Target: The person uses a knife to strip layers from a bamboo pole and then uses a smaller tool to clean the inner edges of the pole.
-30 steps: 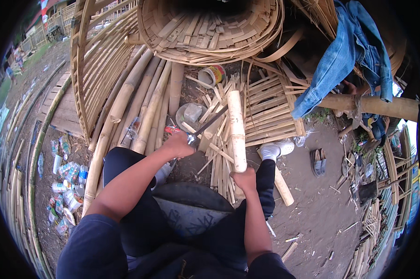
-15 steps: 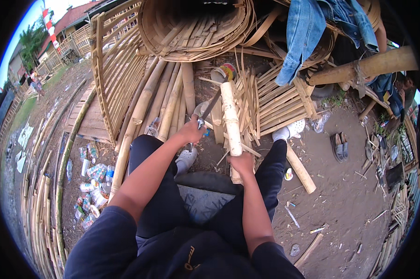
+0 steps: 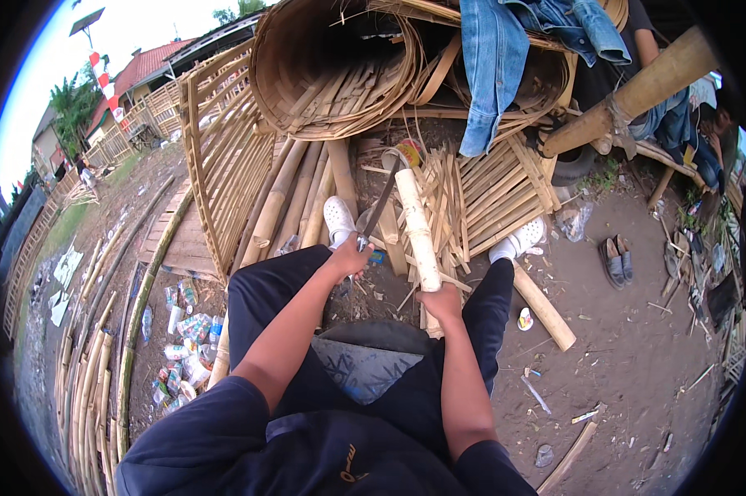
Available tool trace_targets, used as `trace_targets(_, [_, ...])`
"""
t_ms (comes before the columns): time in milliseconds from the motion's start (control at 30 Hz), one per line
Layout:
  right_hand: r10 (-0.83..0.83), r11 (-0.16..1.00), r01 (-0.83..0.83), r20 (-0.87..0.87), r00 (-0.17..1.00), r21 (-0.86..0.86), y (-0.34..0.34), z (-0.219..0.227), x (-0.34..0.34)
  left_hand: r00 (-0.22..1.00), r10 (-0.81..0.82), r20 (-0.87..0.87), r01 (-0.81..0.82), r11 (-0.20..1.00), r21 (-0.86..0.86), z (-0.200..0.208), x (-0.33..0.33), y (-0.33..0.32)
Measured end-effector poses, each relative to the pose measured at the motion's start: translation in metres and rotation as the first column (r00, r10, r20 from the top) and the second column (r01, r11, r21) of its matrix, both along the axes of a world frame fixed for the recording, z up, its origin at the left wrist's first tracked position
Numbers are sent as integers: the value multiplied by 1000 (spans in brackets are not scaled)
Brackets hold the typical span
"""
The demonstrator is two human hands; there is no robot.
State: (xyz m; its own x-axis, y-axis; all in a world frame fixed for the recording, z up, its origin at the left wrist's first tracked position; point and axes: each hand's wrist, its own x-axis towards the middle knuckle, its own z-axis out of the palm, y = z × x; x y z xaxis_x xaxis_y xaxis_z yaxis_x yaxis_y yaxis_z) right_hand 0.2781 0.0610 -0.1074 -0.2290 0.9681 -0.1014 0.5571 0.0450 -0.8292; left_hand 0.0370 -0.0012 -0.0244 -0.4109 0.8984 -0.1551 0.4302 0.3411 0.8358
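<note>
My left hand (image 3: 348, 259) is closed round the handle of a long knife (image 3: 381, 202), its dark blade slanting up and away towards the bamboo. A pale, thick bamboo piece (image 3: 418, 227) with a raised joint ring stands tilted just right of the blade, with a visible gap between them. Near its lower end my right hand (image 3: 441, 302) is closed on it, fingers partly hidden. Split bamboo strips (image 3: 449, 194) lie in a heap behind and right of the piece. Below, between my legs, sits a grey block with dark markings (image 3: 361, 372).
Large woven bamboo rolls (image 3: 332, 124) lie ahead, a denim jacket (image 3: 493, 74) hanging beside them. A slatted bamboo frame (image 3: 216, 165) leans at left, above plastic litter (image 3: 193, 347). At right are a slatted panel (image 3: 509, 194), a thick bamboo pole (image 3: 637, 99), shoes (image 3: 615, 262) and another person's arm (image 3: 646, 45).
My view has tilted up, so the surroundings sit lower in the picture. My left foot has moved forward, beyond the left hand. Both hands keep their holds.
</note>
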Motion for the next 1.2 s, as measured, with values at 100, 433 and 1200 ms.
trace_targets(100, [2,1000,-4,-54,999,-29,-13,28,4,999,13,30,-12,1000,-11,-1,11,-10])
trace_targets(433, [55,996,-44,-148,987,79,-11,28,-5,998,-57,13,57,998,4,-4,15,-18])
trace_targets(1200, [22,998,3,-379,925,67,23,53,-141,866,-301,399,369,924,-103,-40,-81,15])
